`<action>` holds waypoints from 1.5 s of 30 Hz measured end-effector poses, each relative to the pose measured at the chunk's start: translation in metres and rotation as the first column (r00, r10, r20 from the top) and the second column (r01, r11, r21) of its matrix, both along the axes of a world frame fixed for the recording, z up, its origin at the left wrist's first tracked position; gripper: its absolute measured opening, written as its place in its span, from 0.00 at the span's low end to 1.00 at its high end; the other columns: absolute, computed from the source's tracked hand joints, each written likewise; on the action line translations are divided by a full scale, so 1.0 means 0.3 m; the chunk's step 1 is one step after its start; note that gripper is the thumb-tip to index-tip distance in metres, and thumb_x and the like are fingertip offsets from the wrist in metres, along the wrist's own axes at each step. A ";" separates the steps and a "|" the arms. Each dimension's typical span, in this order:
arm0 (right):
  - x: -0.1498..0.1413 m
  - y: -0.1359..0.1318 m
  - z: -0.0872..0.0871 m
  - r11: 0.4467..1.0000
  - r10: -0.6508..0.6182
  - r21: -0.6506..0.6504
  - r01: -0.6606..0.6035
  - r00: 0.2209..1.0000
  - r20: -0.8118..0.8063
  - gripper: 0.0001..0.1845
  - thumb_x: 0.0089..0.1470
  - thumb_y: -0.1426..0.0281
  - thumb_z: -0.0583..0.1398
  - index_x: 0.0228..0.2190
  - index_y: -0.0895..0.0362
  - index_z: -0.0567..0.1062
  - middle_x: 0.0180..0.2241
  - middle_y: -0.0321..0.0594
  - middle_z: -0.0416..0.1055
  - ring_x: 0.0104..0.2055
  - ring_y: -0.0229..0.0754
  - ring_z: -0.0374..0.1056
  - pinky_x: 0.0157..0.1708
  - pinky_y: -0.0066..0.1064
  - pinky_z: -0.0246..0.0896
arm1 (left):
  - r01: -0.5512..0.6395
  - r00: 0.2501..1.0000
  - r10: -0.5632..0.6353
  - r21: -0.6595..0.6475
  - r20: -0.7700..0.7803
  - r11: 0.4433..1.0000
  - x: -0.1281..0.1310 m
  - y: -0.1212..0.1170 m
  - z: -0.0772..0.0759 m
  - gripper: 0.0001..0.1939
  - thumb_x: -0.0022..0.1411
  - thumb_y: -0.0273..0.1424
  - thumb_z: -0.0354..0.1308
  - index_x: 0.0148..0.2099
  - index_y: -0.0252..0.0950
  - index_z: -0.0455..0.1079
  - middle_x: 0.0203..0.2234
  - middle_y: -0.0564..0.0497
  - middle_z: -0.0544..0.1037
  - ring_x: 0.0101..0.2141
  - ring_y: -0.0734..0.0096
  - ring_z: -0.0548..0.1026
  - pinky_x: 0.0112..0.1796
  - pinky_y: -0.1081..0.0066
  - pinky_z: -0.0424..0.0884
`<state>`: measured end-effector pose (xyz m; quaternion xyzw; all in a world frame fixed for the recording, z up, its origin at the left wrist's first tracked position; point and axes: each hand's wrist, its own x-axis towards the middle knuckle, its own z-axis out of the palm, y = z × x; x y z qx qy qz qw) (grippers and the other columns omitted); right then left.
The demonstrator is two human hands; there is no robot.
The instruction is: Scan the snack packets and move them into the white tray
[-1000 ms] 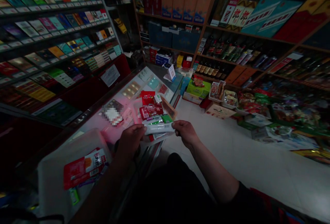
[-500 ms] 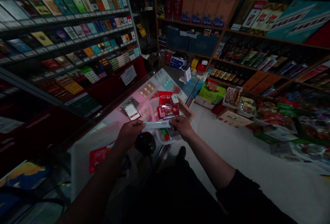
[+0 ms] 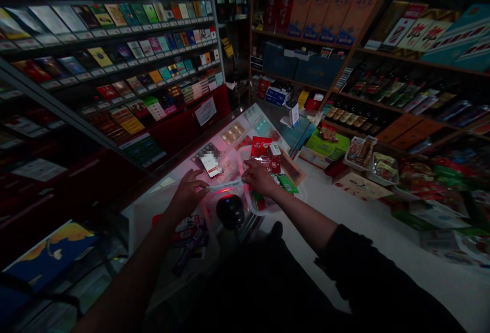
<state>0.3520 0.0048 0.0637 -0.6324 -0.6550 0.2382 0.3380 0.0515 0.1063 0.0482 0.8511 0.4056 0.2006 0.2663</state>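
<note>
Head view. Dim shop: small boxes (image 3: 99,57) in labelled rows on the left-hand shelves; bottles (image 3: 394,80) and tall orange boxes (image 3: 325,8) on the wooden shelving opposite; one glass-topped counter (image 3: 250,136) before me, running away at a slant.

Item: right tub (image 3: 275,212), pale translucent plastic, at the counter's right edge and seeming to reach past it. Contents: red packets (image 3: 261,145), a small white-and-green box (image 3: 274,149), a green packet (image 3: 288,183); lower goods partly hidden by the person's right forearm.

Item: left tub (image 3: 132,220), same pale plastic, larger, at the counter's near end. Contents: a red-and-white packet (image 3: 187,228), a purple packet (image 3: 187,251); the left forearm crosses above.

Item: slim pale packet (image 3: 224,185), held level over the counter between the two tubs, a red glow on it. Left hand (image 3: 188,190) pinches one end, right hand (image 3: 260,177) the other; both grips narrow. Just below it in sight, a dark domed scanner (image 3: 230,211).

Item: white card-like piece (image 3: 209,165), partly blurred, toward the counter's left edge.

Item: floor stock off the counter's far right corner: a green box (image 3: 325,144), two white trays (image 3: 384,166) of wrapped goods.
</note>
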 end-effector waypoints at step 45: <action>-0.280 0.081 0.014 0.974 0.176 0.073 -0.216 0.917 0.359 0.04 0.57 0.69 0.68 0.33 0.54 0.85 0.71 0.47 0.60 0.77 0.65 0.39 0.71 0.68 0.34 | -0.154 0.943 0.204 0.200 -0.262 0.968 -0.293 -0.114 0.027 0.12 0.64 0.37 0.58 0.38 0.43 0.83 0.70 0.47 0.65 0.73 0.39 0.52 0.67 0.37 0.52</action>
